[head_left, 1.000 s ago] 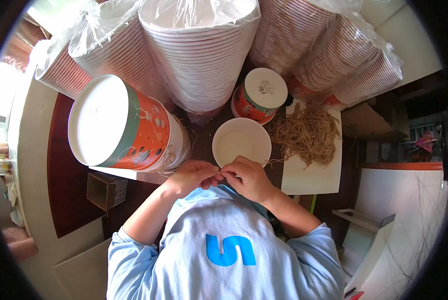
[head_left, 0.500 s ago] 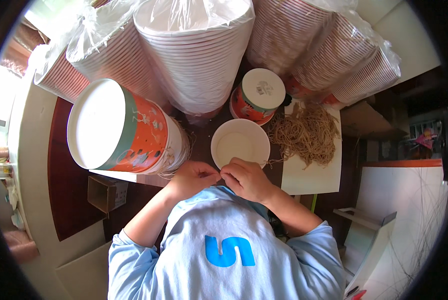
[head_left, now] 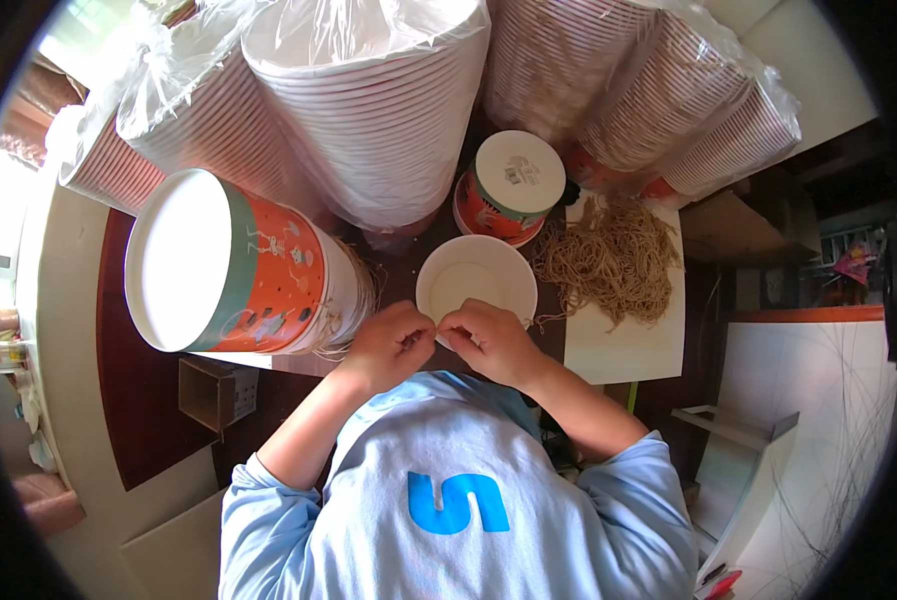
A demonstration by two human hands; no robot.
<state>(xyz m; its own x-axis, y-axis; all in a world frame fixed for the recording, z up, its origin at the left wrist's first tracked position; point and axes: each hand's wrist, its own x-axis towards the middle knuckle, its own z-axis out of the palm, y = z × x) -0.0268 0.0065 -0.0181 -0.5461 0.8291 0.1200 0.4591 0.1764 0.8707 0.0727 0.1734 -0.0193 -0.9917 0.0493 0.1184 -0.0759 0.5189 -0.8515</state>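
Observation:
My left hand [head_left: 394, 345] and my right hand [head_left: 489, 340] are drawn together at the near rim of a white paper bowl [head_left: 474, 280], fingertips almost touching and pinched on something too small to make out. The bowl stands upright and looks empty. Just right of it a heap of tan rubber bands [head_left: 609, 260] lies on a white sheet [head_left: 624, 350]. Behind the bowl stands a short stack of orange printed bowls [head_left: 509, 190], bottom up.
A long stack of orange and white bowls [head_left: 234, 270] lies on its side at the left. Tall bagged stacks of paper bowls [head_left: 369, 100] fill the back. A small cardboard box [head_left: 214, 395] sits low at the left. A white stand [head_left: 739, 470] is at the right.
Both hands stay together at the bowl's near rim with only small finger movements. Nothing else has shifted.

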